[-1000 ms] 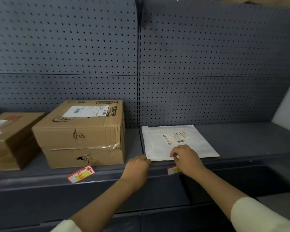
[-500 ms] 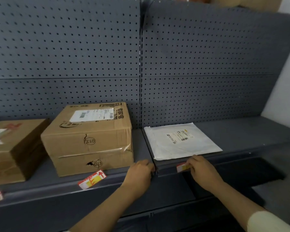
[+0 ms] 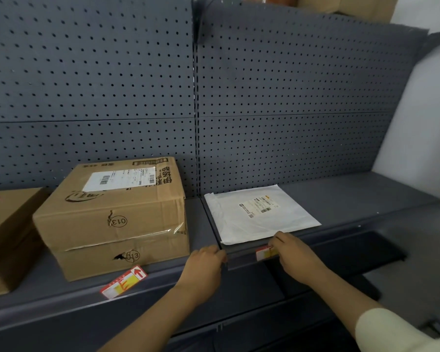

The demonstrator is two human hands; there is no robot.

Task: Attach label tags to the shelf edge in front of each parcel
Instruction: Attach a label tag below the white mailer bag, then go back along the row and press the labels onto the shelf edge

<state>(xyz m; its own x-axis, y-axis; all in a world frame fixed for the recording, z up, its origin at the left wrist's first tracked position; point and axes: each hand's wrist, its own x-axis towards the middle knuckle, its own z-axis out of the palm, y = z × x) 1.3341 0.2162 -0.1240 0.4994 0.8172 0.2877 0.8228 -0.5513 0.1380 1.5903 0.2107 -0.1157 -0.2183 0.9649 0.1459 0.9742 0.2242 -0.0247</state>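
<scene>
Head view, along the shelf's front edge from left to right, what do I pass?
Red-and-yellow tag in front of the 013 box → left hand gripping the shelf edge → second tag → right hand holding that tag.

A grey perforated back panel (image 3: 290,85) fills the upper frame. A white wall (image 3: 422,110) runs down the right edge, with grey floor (image 3: 422,270) below it.

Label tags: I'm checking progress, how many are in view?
2. One label tag lies askew at the shelf edge before the cardboard box; the other tag sits before the white mailer, held by the right hand. Others may lie outside the frame.
</scene>
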